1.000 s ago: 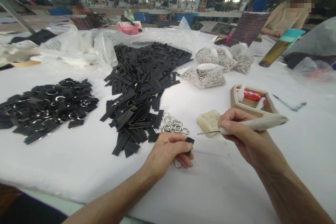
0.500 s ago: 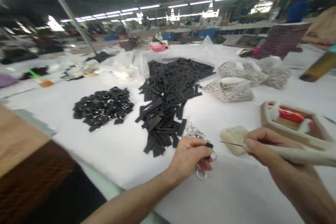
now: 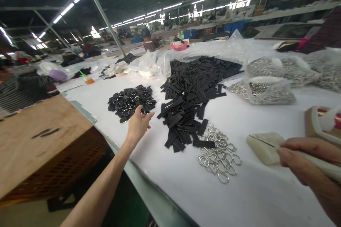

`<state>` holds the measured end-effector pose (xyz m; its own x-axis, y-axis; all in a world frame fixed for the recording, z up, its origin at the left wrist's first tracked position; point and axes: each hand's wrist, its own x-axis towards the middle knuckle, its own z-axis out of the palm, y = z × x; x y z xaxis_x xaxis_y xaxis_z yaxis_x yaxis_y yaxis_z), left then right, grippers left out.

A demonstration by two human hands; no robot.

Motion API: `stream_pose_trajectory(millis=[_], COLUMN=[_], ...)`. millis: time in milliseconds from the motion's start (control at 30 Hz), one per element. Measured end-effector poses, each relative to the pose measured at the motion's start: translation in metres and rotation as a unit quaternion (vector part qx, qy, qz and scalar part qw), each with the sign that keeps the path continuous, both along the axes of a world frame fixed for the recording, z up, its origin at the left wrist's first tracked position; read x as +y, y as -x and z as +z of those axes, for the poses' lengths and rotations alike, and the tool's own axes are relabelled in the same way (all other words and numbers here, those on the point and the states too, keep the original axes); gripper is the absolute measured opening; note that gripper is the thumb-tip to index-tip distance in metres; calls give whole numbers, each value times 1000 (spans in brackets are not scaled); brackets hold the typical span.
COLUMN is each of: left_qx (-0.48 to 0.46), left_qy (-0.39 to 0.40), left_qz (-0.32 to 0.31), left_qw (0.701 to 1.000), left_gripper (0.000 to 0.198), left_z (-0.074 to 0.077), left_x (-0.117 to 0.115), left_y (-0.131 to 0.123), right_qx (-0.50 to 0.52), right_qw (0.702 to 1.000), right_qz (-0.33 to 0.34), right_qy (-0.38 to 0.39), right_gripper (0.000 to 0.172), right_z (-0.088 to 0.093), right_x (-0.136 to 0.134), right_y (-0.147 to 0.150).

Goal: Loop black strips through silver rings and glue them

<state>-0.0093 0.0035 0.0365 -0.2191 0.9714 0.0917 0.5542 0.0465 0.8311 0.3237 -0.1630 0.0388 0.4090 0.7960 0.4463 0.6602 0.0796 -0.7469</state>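
Observation:
My left hand (image 3: 138, 123) is stretched out to the left, fingers apart, right beside a small heap of black strips fitted with metal rings (image 3: 131, 100); it holds nothing I can see. My right hand (image 3: 310, 161) at the lower right grips a cream-handled tool (image 3: 323, 166) whose thin metal needle lies across a pale waxy block (image 3: 263, 147). Between my hands lie a big pile of plain black strips (image 3: 193, 92) and a cluster of loose metal rings (image 3: 218, 154) on the white table (image 3: 239, 195).
Clear bags of metal rings (image 3: 266, 88) lie at the right rear. A small tray (image 3: 319, 124) with a red tube sits at the right edge. A wooden bench (image 3: 34, 142) stands left of the table edge. Plastic bags and a pink basket (image 3: 179, 46) lie further back.
My left hand has left the spot by the loose rings, no longer holds the strip with ring, and has reached left to the small heap. The view swung left. My right hand kept the tool.

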Motion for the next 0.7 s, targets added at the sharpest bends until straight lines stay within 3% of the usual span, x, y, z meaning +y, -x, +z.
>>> stream_pose_trajectory(millis=[100,167,267,333,533,700], left_qx=[138,189,196,219,400,420], left_qy=[-46,-85,-108,-101,-40,-50], left_qz=[-37,-145,-343,-415,-454,-462], left_qw=[989,967,912,877,795,779], left_gripper=[29,16,19,22,14,15], left_z=[-10,-14,-15,-13,-13,-16], left_x=[-24,-47,-69,-71,-48,-47], left_y=[2,-13,-46,-68,-114,-123], right_qx=[-13,-4,-18,-38,-78,-96], right_qw=[1000,1000,997,996,991,979], right_qz=[-17,27,70,75,106,166], right_qy=[-10,-11,3,12,1,75], right_gripper=[19,19,17,16,16,14], right_z=[5,-3,-18,-22,-22,-31], right_x=[4,7,9,8,7,9], right_y=[17,20,19,18,19,24])
